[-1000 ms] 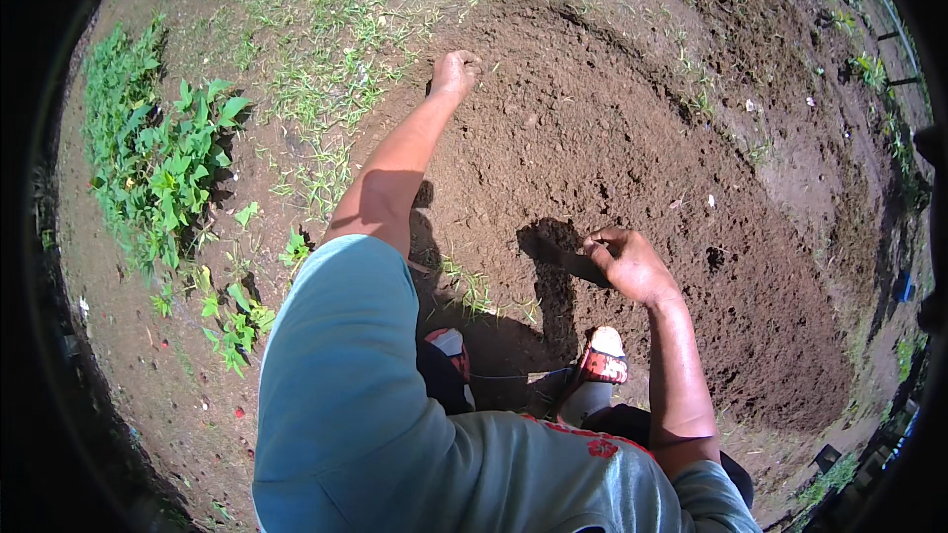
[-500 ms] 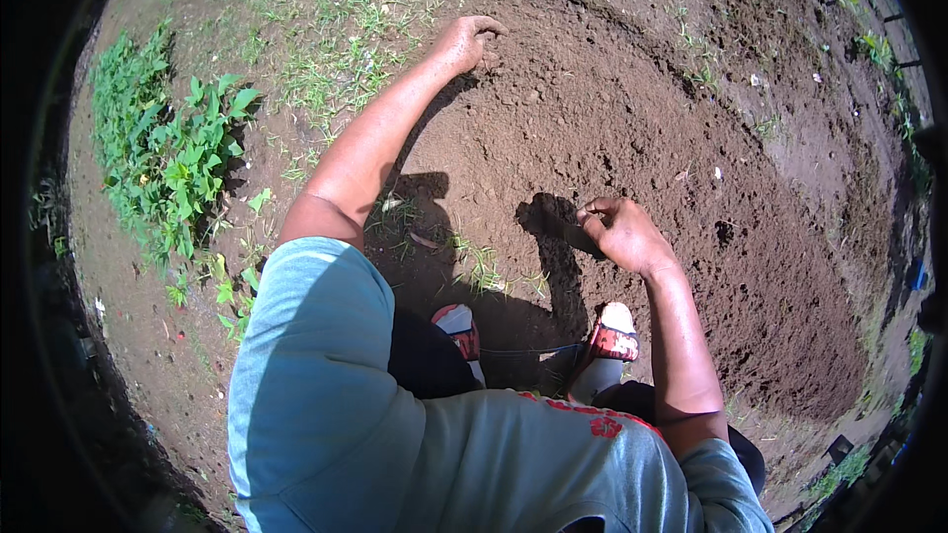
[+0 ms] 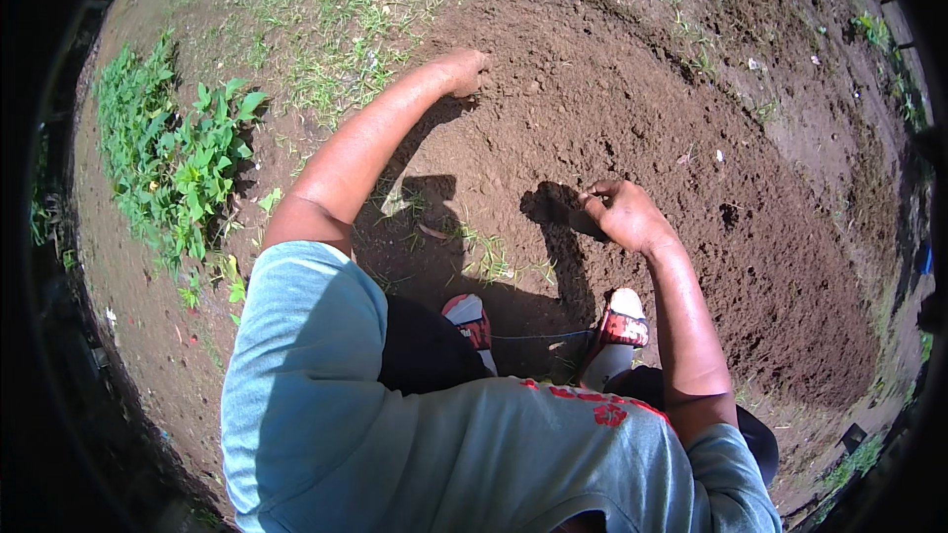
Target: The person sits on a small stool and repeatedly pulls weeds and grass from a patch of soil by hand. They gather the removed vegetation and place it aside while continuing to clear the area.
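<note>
My left hand (image 3: pixel 462 72) reaches far forward to the left edge of a bed of loose brown soil (image 3: pixel 632 118). Its back faces up and its fingers point down at the soil, mostly hidden from view. Closer to my body, my right hand (image 3: pixel 629 214) hovers over the soil, thumb and fingers pinched together. Whatever lies between those fingertips is too small to make out. A dark shadow of the right hand falls on the ground just left of it.
Leafy green plants (image 3: pixel 188 153) grow at the left, and sparse grass (image 3: pixel 360 35) borders the soil bed. My feet in red-and-white sandals (image 3: pixel 624 321) stand at the bed's near edge. A thin blue cord (image 3: pixel 538 337) runs between them. A small grass tuft (image 3: pixel 489 257) sits ahead.
My left hand has come a little nearer and its fingers now point down, where before they were curled in sight. The right hand stays pinched, nearly in the same place over the soil.
</note>
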The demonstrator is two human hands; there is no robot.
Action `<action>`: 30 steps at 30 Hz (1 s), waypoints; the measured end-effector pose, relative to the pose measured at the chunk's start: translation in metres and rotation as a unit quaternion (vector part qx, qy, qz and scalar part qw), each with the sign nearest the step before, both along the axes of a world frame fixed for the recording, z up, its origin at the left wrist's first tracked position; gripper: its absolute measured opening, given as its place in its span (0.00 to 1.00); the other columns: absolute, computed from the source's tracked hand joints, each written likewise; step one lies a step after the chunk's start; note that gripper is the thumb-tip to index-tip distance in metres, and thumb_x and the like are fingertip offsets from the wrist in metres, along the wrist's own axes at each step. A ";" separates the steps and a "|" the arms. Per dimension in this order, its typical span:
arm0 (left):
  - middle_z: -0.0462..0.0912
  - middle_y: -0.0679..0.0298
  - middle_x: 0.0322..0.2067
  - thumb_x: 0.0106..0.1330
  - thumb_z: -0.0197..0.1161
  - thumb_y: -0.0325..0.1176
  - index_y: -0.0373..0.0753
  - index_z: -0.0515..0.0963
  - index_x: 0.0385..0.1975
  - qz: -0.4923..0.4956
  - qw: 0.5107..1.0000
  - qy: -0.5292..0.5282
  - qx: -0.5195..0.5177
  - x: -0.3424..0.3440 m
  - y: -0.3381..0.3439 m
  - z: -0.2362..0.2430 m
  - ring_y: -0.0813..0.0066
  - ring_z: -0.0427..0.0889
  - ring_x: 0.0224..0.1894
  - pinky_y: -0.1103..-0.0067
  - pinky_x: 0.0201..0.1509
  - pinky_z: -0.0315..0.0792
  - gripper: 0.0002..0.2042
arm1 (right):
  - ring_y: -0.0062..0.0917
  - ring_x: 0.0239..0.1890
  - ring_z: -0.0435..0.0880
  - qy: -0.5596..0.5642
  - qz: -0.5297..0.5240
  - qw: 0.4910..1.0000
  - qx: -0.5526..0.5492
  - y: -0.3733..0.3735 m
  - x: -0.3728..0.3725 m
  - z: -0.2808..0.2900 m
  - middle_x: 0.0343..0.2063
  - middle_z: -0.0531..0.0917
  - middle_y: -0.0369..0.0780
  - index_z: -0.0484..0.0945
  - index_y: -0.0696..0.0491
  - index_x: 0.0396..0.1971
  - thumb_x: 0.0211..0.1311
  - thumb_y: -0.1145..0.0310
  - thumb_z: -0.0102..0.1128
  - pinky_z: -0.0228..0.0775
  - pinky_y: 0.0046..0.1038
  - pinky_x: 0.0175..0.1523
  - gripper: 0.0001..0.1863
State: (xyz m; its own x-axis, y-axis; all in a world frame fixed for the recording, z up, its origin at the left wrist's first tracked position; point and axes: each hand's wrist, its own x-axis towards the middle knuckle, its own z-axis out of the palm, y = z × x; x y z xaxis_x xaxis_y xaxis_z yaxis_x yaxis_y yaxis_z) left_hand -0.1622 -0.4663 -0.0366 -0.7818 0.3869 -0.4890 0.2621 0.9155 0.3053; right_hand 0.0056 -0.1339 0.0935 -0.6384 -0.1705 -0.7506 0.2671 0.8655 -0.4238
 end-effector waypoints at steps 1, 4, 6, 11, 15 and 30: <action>0.88 0.47 0.46 0.65 0.68 0.32 0.39 0.84 0.51 -0.056 0.994 -0.048 -0.076 -0.007 0.003 0.013 0.47 0.86 0.51 0.60 0.54 0.79 0.15 | 0.45 0.60 0.84 0.004 0.002 1.000 0.001 0.000 0.000 -0.001 0.52 0.86 0.57 0.81 0.58 0.60 0.67 0.51 0.62 0.70 0.38 0.71 0.30; 0.90 0.51 0.44 0.62 0.68 0.29 0.37 0.84 0.50 -0.144 0.977 -0.101 -0.124 -0.036 -0.001 0.048 0.55 0.88 0.49 0.64 0.54 0.78 0.16 | 0.45 0.60 0.84 0.001 0.015 1.000 0.007 0.000 -0.001 -0.002 0.52 0.86 0.57 0.81 0.58 0.60 0.67 0.50 0.62 0.70 0.38 0.71 0.30; 0.76 0.50 0.62 0.63 0.71 0.33 0.47 0.64 0.67 0.080 0.978 -0.065 0.181 -0.069 -0.015 0.065 0.56 0.78 0.63 0.60 0.60 0.77 0.32 | 0.45 0.60 0.84 -0.002 0.021 1.000 0.006 -0.001 -0.001 -0.002 0.52 0.86 0.56 0.81 0.57 0.60 0.67 0.50 0.61 0.70 0.38 0.71 0.30; 0.57 0.45 0.77 0.63 0.72 0.59 0.57 0.40 0.81 0.449 0.765 -0.018 0.462 -0.130 -0.002 0.038 0.47 0.61 0.77 0.34 0.67 0.63 0.54 | 0.45 0.60 0.84 0.006 0.027 1.000 0.011 -0.008 0.000 0.003 0.52 0.86 0.55 0.82 0.56 0.59 0.67 0.48 0.60 0.71 0.38 0.70 0.30; 0.60 0.51 0.77 0.56 0.67 0.73 0.65 0.68 0.73 0.234 0.958 -0.003 0.164 -0.088 0.117 -0.013 0.47 0.53 0.80 0.48 0.81 0.48 0.44 | 0.43 0.58 0.85 -0.014 0.064 0.998 0.025 -0.022 -0.002 0.011 0.49 0.87 0.54 0.81 0.56 0.60 0.68 0.49 0.60 0.72 0.38 0.70 0.30; 0.60 0.65 0.75 0.50 0.73 0.18 0.58 0.82 0.50 -0.221 0.972 -0.011 0.077 0.060 0.051 -0.018 0.40 0.57 0.76 0.55 0.74 0.68 0.28 | 0.37 0.44 0.91 -0.025 0.164 0.985 -0.058 0.054 0.004 0.051 0.41 0.90 0.49 0.86 0.51 0.54 0.63 0.55 0.72 0.82 0.35 0.54 0.23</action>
